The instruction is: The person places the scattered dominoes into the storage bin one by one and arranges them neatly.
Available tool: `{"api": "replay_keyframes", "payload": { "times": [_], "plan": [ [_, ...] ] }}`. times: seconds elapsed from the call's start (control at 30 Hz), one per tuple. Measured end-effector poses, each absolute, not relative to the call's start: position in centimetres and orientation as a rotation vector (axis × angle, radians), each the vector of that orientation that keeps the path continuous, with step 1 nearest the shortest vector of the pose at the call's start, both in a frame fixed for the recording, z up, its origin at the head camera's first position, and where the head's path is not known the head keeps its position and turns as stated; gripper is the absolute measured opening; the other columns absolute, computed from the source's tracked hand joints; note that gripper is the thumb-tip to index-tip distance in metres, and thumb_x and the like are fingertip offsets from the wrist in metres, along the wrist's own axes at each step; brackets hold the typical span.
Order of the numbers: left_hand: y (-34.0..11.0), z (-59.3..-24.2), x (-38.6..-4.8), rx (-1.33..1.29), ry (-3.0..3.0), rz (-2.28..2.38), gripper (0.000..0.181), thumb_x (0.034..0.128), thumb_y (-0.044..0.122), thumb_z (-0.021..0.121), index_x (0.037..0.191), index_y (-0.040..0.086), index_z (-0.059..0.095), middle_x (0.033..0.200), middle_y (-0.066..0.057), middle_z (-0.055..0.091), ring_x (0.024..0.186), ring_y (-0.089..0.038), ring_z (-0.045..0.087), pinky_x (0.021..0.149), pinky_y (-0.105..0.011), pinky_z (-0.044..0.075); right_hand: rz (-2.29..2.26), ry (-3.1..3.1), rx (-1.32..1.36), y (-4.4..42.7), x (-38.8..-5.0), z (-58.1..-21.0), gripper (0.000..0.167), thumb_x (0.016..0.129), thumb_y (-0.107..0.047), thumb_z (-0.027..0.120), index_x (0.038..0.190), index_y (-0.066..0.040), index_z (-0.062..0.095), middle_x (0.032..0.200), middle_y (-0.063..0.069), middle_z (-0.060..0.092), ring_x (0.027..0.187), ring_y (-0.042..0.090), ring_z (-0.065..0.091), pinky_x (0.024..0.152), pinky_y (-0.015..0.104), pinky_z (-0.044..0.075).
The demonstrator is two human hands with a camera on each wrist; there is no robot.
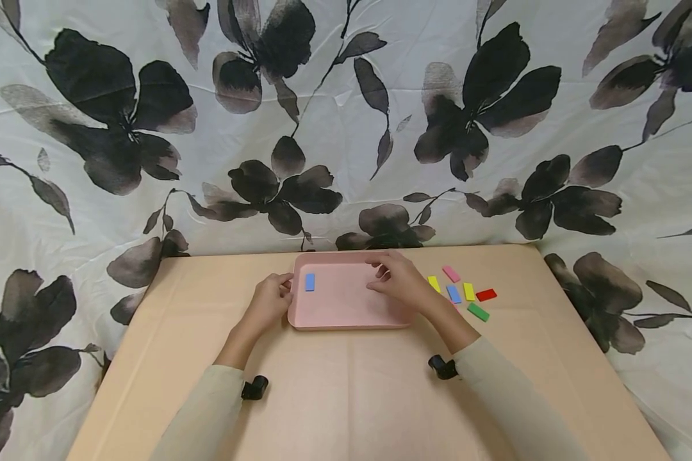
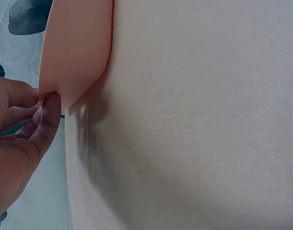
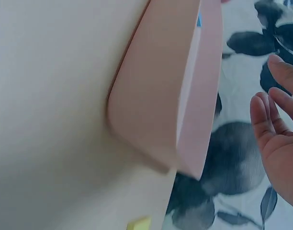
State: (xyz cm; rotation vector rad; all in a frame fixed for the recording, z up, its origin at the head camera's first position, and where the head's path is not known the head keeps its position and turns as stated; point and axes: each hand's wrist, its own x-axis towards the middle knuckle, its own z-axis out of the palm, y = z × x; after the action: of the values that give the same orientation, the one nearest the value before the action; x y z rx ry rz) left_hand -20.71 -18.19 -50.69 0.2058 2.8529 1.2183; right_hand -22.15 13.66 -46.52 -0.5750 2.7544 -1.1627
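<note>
A shallow pink tray point(image 1: 340, 307) lies near the table's far edge, with one blue rectangular block point(image 1: 309, 282) inside towards its left end. At the tray's left rim, my left hand point(image 1: 270, 298) pinches the edge between thumb and fingers; the left wrist view shows this grip on the tray's wall point(image 2: 79, 43). Over the right part of the tray hovers my right hand point(image 1: 400, 282). Its fingers are loosely bent and apart from the thumb, and nothing shows between them in the right wrist view point(image 3: 280, 124).
Right of the tray lie several loose blocks: pink point(image 1: 452, 274), yellow point(image 1: 469, 292), blue point(image 1: 453, 294), red point(image 1: 486, 294) and green point(image 1: 478, 312). My right forearm partly covers this group. A floral cloth point(image 1: 375, 141) hangs behind the table point(image 1: 346, 397).
</note>
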Motion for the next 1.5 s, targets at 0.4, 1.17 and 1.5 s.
{"api": "replay_keyframes", "payload": {
  "times": [0.4, 1.17, 1.5],
  "plan": [
    [-18.3, -50.8, -20.8, 0.196, 2.845, 1.228, 0.046, 0.0894, -0.009, 0.062, 0.135, -0.012, 0.060, 0.107, -0.019, 0.064, 0.096, -0.027, 0.069, 0.074, -0.029, 0.057, -1.247, 2.789, -0.416, 21.2, -21.1, -47.7, 0.054, 0.088, -0.018, 0.083, 0.137, -0.006, 0.063, 0.131, 0.014, 0.060, 0.117, 0.029, 0.064, 0.101, 0.049, 0.056],
    [-17.8, -50.6, -21.2, 0.144, 2.822, 1.246, 0.047, 0.0914, -0.006, 0.063, 0.138, -0.011, 0.058, 0.110, -0.019, 0.063, 0.098, -0.029, 0.068, 0.076, -0.032, 0.058, -0.975, 2.817, -0.373, 31.1, -21.9, -51.0, 0.055, 0.086, -0.005, 0.081, 0.137, 0.003, 0.061, 0.130, 0.025, 0.062, 0.111, 0.042, 0.062, 0.098, 0.058, 0.054],
    [-17.7, -50.9, -21.4, 0.138, 2.830, 1.256, 0.047, 0.0905, -0.007, 0.063, 0.138, -0.011, 0.058, 0.109, -0.020, 0.064, 0.098, -0.029, 0.068, 0.075, -0.029, 0.058, -0.788, 2.815, -0.502, 31.7, -23.3, -51.7, 0.055, 0.083, -0.004, 0.083, 0.133, 0.006, 0.063, 0.118, 0.023, 0.059, 0.102, 0.034, 0.061, 0.092, 0.051, 0.057]
  ]
}}
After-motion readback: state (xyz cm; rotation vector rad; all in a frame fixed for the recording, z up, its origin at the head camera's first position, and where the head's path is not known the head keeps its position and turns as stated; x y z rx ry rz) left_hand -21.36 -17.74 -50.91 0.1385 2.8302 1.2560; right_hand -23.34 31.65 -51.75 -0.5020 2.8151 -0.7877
